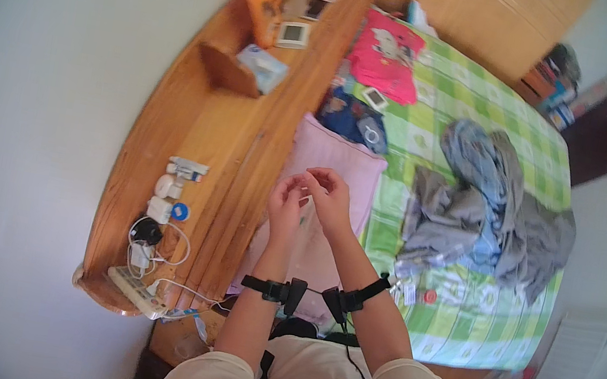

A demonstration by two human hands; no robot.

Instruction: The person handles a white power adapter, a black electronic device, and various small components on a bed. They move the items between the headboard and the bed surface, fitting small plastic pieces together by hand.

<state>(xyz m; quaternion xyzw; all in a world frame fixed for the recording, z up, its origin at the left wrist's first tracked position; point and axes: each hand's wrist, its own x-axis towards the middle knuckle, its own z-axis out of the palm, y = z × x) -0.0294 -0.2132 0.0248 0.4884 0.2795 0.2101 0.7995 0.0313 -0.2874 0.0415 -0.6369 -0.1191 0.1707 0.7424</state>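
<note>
My left hand (287, 201) and my right hand (329, 197) meet fingertip to fingertip in the middle of the head view. Both have their fingers curled in a pinch; anything between them is too small or too hidden to make out. Below them lies a pale pink cloth or pillow (341, 156) along the left side of the bed. A black strap with a dark block is fastened on each forearm. Just beyond the pink piece is a dark blue folded garment (341, 116) with a grey flat item (371, 133) on it.
On the right of the bed's green checked sheet (449, 326) lie heaped grey and blue clothes (493, 205). A bright pink garment (387, 55) is farther off. The wooden headboard shelf (208, 133) at left holds chargers, cables and a power strip (136, 292).
</note>
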